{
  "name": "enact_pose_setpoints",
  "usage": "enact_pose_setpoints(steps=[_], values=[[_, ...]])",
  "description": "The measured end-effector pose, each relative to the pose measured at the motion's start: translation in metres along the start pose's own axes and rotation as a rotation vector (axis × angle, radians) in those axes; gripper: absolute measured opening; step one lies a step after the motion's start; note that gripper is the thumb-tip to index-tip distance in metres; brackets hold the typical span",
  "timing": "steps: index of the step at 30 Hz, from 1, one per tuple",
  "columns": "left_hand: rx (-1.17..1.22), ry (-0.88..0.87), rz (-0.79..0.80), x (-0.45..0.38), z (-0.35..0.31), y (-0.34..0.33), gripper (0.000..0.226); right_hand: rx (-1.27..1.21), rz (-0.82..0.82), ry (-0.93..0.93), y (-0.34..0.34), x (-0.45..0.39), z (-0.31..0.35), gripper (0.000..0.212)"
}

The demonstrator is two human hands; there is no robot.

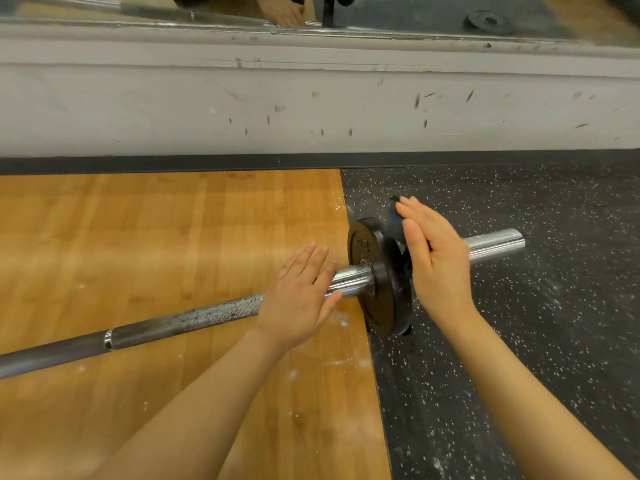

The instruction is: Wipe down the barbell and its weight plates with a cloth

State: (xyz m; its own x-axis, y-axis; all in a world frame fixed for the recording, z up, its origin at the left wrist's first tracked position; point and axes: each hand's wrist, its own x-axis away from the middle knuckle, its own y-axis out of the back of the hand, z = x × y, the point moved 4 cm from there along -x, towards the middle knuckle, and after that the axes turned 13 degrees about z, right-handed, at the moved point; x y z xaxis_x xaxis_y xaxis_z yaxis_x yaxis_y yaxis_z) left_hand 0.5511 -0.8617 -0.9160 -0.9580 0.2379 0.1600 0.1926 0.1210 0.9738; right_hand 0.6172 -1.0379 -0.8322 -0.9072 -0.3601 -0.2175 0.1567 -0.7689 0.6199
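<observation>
A barbell (194, 318) lies across the floor, its chrome sleeve (495, 242) pointing right. One black weight plate (377, 275) stands on the sleeve at the seam between wood and rubber flooring. My right hand (433, 261) presses a dark blue cloth (394, 220) flat against the plate's outer face with straight fingers. My left hand (298, 299) rests open on the bar just left of the plate, fingers straight over the chrome collar.
A scuffed white wall base (311, 105) runs along the back with a mirror (415, 12) above it. The mirror reflects a loose plate (490, 21). Wooden platform (138, 237) lies left, speckled black rubber mat (519, 341) right. Chalk dust marks the floor.
</observation>
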Motion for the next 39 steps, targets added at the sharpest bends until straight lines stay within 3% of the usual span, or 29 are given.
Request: enact_pose_setpoints(steps=[5,8,18,28,39], values=[[-0.004,-0.007,-0.013,-0.003,0.004,-0.001,0.061,0.071,0.319,-0.074,-0.02,-0.034,-0.01,0.03],[0.027,-0.001,-0.018,-0.006,0.006,-0.002,0.063,0.061,0.395,-0.097,-0.022,-0.027,-0.017,0.033],[0.002,-0.028,-0.014,-0.003,0.005,-0.005,0.063,0.067,0.153,-0.02,-0.023,0.052,-0.016,0.043],[0.039,-0.018,0.003,-0.012,0.012,0.0,0.064,0.093,0.274,-0.018,-0.026,0.005,-0.013,0.038],[0.093,0.005,0.015,-0.023,0.022,0.001,0.067,0.013,-0.105,-0.025,-0.045,0.078,-0.037,0.042]])
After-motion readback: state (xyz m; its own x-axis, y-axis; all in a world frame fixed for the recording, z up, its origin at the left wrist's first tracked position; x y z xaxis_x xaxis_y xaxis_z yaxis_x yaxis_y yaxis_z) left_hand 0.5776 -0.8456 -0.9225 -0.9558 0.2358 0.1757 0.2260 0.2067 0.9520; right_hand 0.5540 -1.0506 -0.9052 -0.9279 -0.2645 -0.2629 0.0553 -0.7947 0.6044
